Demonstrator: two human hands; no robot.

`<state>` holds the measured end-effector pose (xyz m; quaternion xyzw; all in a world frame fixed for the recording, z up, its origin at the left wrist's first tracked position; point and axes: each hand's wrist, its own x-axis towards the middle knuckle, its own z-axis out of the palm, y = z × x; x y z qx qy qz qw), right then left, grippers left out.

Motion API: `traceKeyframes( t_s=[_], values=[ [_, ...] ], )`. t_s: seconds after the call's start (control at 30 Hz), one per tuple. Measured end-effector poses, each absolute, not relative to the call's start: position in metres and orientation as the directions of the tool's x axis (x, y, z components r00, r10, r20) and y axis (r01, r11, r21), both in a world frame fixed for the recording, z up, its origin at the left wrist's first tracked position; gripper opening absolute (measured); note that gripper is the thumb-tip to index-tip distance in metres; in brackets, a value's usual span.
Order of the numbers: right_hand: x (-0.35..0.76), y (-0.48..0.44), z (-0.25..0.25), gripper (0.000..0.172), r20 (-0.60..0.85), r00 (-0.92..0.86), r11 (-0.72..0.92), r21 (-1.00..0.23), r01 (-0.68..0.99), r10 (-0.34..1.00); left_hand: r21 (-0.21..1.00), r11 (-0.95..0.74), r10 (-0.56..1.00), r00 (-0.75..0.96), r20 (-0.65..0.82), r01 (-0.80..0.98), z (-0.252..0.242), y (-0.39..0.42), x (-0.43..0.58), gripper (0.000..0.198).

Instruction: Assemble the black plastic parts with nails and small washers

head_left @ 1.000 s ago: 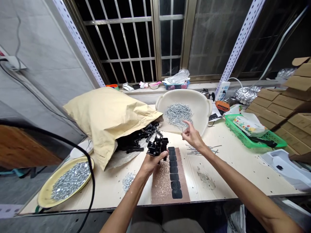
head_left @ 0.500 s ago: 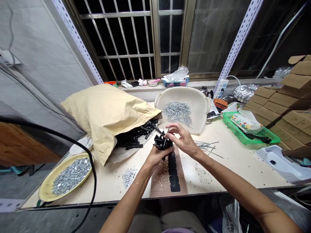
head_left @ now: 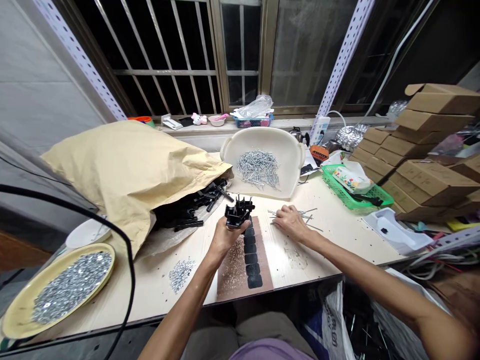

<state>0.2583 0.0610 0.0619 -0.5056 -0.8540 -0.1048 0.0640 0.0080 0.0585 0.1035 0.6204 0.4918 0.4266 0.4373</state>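
The right hand (head_left: pixel 289 223) rests spread on loose screws (head_left: pixel 305 216) lying crosswise just beyond it, while the left hand (head_left: pixel 225 237) beside it grips black clips (head_left: pixel 238 214).

Single head view, looking forward-down over table (head_left: pixel 330 235), close; window behind.

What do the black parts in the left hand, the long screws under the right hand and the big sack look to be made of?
Black parts: probably moulded plastic, matt black with crisp edges; the left hand grips a bunch.
Loose screws: metal, likely zinc-plated steel, bright silver and thin; the right hand rests on them.
Sack: seemingly kraft paper, dull tan with stiff creases.
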Motion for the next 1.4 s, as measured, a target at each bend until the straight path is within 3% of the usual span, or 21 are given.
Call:
traceKeyframes(
  t_s=[0.13,0.37,0.4,0.47,0.53,0.63,0.77,0.9,1.03,1.27,1.33,1.4],
  values=[
    [0.247,0.069,0.035,0.018,0.209,-0.504,0.484,0.141,0.864,0.838,0.952,-0.158,0.976,0.185,0.112,0.261,0.096,0.058,0.015,0.020],
    [0.245,0.075,0.054,0.018,0.334,-0.414,0.429,0.034,0.903,0.847,0.998,0.058,0.965,0.258,-0.052,-0.013,0.102,0.050,0.017,0.027],
    [0.246,0.074,0.066,0.017,0.389,-0.357,0.403,-0.041,0.914,0.849,0.997,0.070,0.962,0.268,-0.060,-0.027,0.102,0.050,0.017,0.027],
    [0.245,0.070,0.096,0.017,0.532,-0.164,0.380,-0.326,0.866,0.831,0.997,0.074,0.956,0.287,-0.061,-0.035,0.101,0.051,0.020,0.028],
    [0.236,0.064,0.131,0.029,0.624,0.084,0.451,-0.646,0.616,0.777,0.996,0.077,0.949,0.310,-0.061,-0.039,0.100,0.051,0.024,0.031],
    [0.212,0.052,0.173,0.027,0.621,0.189,0.575,-0.780,0.246,0.761,0.996,0.084,0.938,0.340,-0.069,-0.032,0.098,0.050,0.033,0.036],
    [0.182,0.045,0.183,0.023,0.576,0.129,0.574,-0.817,0.051,0.807,0.998,0.058,0.923,0.380,-0.058,0.012,0.101,0.047,0.039,0.032],
    [0.175,0.048,0.166,0.021,0.552,0.070,0.548,-0.834,0.063,0.831,0.999,0.017,0.927,0.374,-0.028,0.034,0.104,0.046,0.038,0.029],
    [0.177,0.051,0.160,0.018,0.584,0.039,0.565,-0.799,0.205,0.811,0.997,-0.009,0.926,0.378,-0.020,0.074,0.101,0.048,0.037,0.028],
    [0.195,0.053,0.169,0.016,0.634,-0.224,0.661,-0.623,0.417,0.740,0.995,-0.036,0.931,0.364,0.001,0.088,0.096,0.055,0.036,0.029],
    [0.213,0.060,0.165,0.017,0.653,-0.164,0.622,-0.569,0.539,0.739,0.994,-0.052,0.939,0.344,0.016,0.098,0.098,0.055,0.032,0.028],
    [0.232,0.071,0.150,0.017,0.589,-0.145,0.484,-0.473,0.736,0.795,0.991,-0.070,0.953,0.302,0.034,0.111,0.100,0.055,0.027,0.026]
  ],
)
